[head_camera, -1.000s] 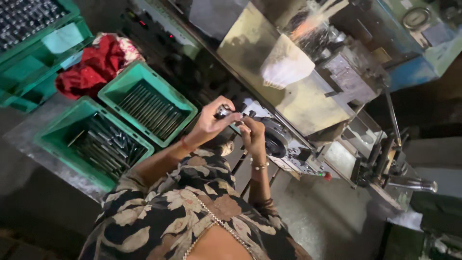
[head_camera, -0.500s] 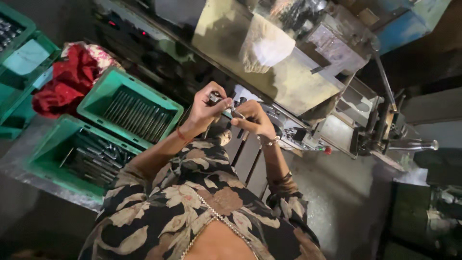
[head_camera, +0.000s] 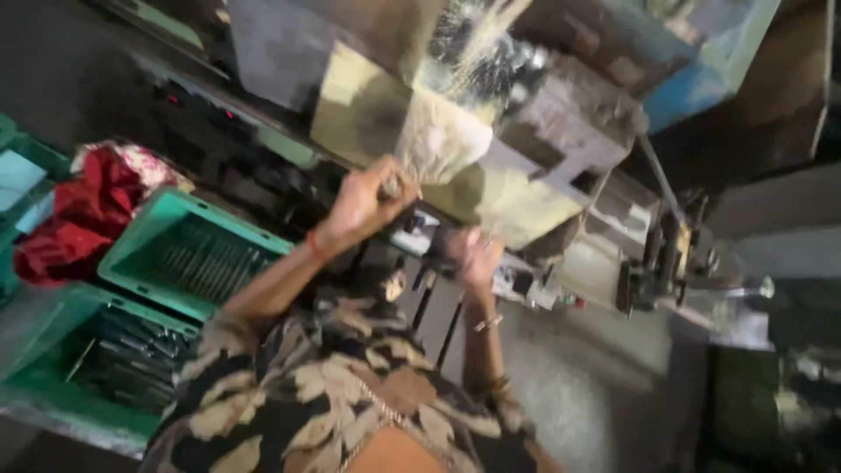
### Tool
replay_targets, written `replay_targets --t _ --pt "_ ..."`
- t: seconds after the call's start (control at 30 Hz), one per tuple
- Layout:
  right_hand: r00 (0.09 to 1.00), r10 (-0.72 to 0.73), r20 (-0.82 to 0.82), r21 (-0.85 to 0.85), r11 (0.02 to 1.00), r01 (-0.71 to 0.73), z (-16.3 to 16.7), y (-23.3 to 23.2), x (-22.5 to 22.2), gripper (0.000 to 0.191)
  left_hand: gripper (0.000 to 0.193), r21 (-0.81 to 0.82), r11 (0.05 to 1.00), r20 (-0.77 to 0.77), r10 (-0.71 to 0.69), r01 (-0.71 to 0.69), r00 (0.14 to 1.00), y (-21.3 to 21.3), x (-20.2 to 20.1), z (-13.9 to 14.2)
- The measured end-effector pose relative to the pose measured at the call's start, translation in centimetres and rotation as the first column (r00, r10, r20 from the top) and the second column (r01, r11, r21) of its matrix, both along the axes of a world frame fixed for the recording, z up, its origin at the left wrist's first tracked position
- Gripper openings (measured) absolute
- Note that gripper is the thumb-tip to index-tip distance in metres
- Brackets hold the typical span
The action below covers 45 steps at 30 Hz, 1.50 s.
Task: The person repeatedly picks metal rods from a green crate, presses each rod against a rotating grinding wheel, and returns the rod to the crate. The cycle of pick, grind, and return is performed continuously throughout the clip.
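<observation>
My left hand (head_camera: 361, 200) is raised in front of the yellowish machine housing (head_camera: 350, 114). Its fingers are pinched on a small metal piece (head_camera: 392, 186), just below a whitish cloth bundle (head_camera: 442, 140) that hangs on the machine. Lower down, my right hand (head_camera: 473, 256) is over the dark machine bed (head_camera: 420, 241). It is blurred by motion, so its grip is unclear. My patterned sleeves fill the bottom of the view.
Two green crates stand at the left: one (head_camera: 140, 241) holds thin metal rods, and the nearer one (head_camera: 44, 346) holds dark metal parts. A red cloth (head_camera: 74, 215) lies behind them. A lever with a knob (head_camera: 765, 287) sticks out at the right of the machine.
My hands were together on the small piece in front of my chest. Now the left hand has risen to the cloth bundle, the right hand has dropped away, and the view has swung left.
</observation>
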State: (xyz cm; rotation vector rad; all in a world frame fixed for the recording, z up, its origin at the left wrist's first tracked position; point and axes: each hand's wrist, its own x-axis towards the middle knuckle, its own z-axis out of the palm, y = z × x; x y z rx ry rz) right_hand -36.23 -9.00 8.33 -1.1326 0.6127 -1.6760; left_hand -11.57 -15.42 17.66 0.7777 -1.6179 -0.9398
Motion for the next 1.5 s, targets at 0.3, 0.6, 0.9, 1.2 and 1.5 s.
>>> replay_targets --t 0.3,0.6,0.9,1.2,1.5 --pt "0.208 -0.321 -0.924 -0.136 0.784 0.606 6.4 -6.3 -24.1 0.054 0.032 0.304 0.897 0.323 -0.413 0.320 0.852 -14.7 -10.7 -5.9" --pt "-0.372 -0.280 -0.885 -0.459 0.383 0.802 5.9 -11.6 -49.0 0.041 0.025 0.717 0.480 -0.645 0.182 0.505 0.743 -35.7 -28.6 -6.3" --pt "-0.390 -0.113 -0.914 -0.406 0.303 0.862 1.4 -12.4 -54.0 0.050 0.044 0.858 0.511 -0.347 0.499 0.054 0.794 -44.1 -34.1 -6.3" --pt "-0.480 -0.017 -0.877 -0.473 0.198 0.858 -1.4 -13.5 -55.8 0.061 0.039 0.854 0.511 -0.373 0.474 0.096 0.798 -46.3 -34.9 -9.5" --pt "-0.486 -0.032 -0.873 -0.486 0.137 0.863 -2.1 -13.7 -56.0 0.055 0.034 0.807 0.567 -0.476 0.462 0.163 0.749 -47.4 -34.8 -10.9"
